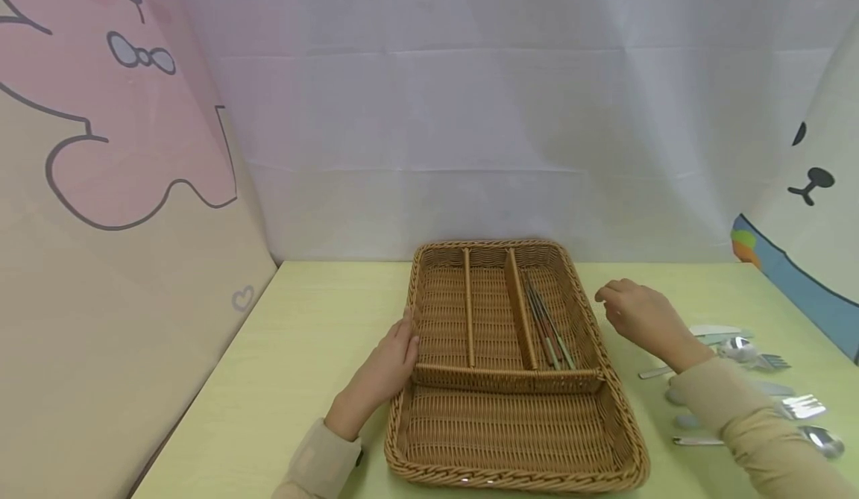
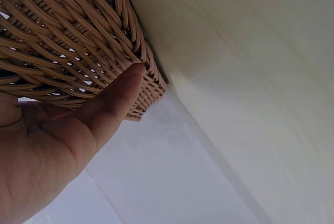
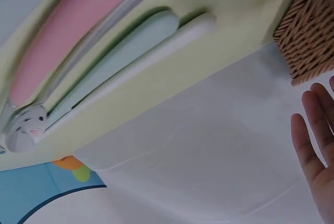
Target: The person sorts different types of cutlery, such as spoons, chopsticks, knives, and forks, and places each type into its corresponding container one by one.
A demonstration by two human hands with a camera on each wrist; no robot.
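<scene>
A brown wicker basket [image 1: 510, 439] with several compartments lies on the table. Several slim chopsticks [image 1: 549, 327], with green and reddish ends, are inside its upper right compartment. My left hand [image 1: 384, 365] rests against the basket's left side, near the rim. In the left wrist view, its extended fingers [image 2: 117, 93] touch the outer woven wall. My right hand [image 1: 640, 318] hovers just right of the basket, apart from it, with nothing held. Its fingers are loosely bent in the head view. In the right wrist view, the fingers [image 3: 315, 114] appear fairly straight.
Right of the basket lies scattered cutlery, partly behind the right forearm: a knife [image 1: 714, 330], a spoon [image 1: 738, 347], a fork [image 1: 804, 407] and another spoon [image 1: 822, 439]. A pink handle [image 3: 78, 31] shows in the right wrist view. Cloth walls [image 1: 429, 111] enclose the table.
</scene>
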